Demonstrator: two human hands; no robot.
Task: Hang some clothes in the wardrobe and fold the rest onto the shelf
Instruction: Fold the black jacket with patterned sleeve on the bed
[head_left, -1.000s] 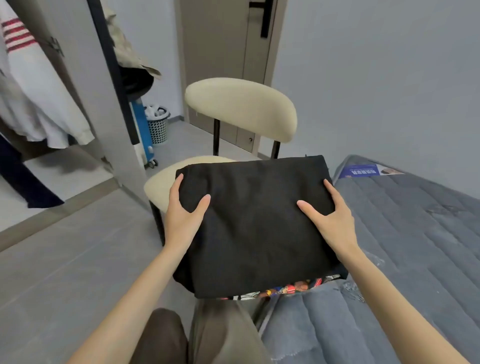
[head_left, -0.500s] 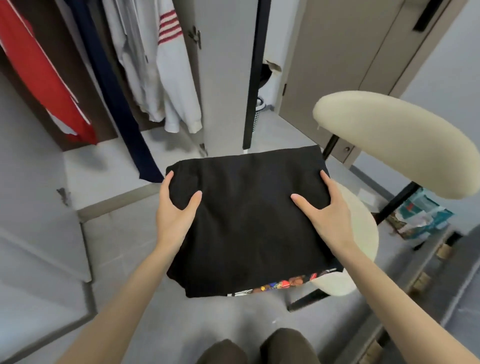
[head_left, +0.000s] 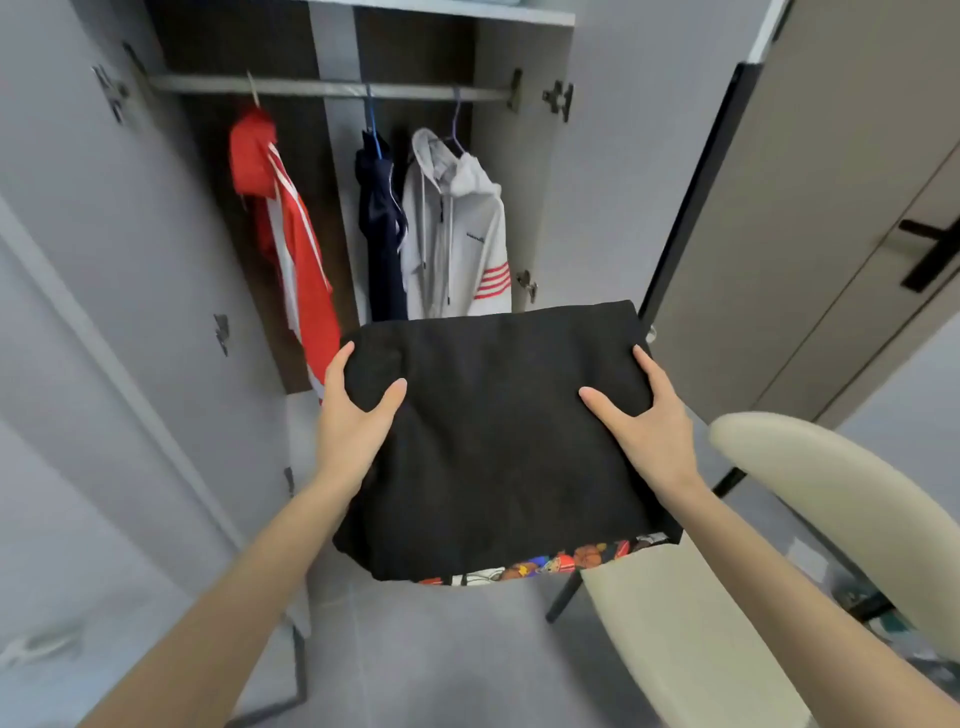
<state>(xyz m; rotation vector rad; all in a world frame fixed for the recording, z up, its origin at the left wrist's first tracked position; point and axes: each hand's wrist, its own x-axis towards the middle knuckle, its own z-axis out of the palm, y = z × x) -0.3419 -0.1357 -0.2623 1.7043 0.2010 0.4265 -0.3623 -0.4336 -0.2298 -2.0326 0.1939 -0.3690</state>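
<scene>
A folded black garment (head_left: 498, 441) with a colourful print showing along its near edge is held up in the air in front of the open wardrobe (head_left: 332, 62). My left hand (head_left: 353, 421) grips its left side, thumb on top. My right hand (head_left: 644, 421) grips its right side the same way. Inside the wardrobe, on the metal rail (head_left: 322, 88), hang a red jacket (head_left: 280, 228), a dark navy garment (head_left: 382, 228) and a white hoodie (head_left: 457, 234) with red sleeve stripes. A shelf edge (head_left: 457, 11) shows at the top of the wardrobe.
A cream chair (head_left: 779, 561) with black legs stands close at the lower right, its seat partly under the garment. The wardrobe doors stand open at the left (head_left: 93, 312) and right (head_left: 597, 171). A beige room door (head_left: 841, 218) with a black handle is at the right.
I have turned left from the bed and chair to face the wardrobe, carrying the folded black garment with both hands. The grip on the garment is unchanged.
</scene>
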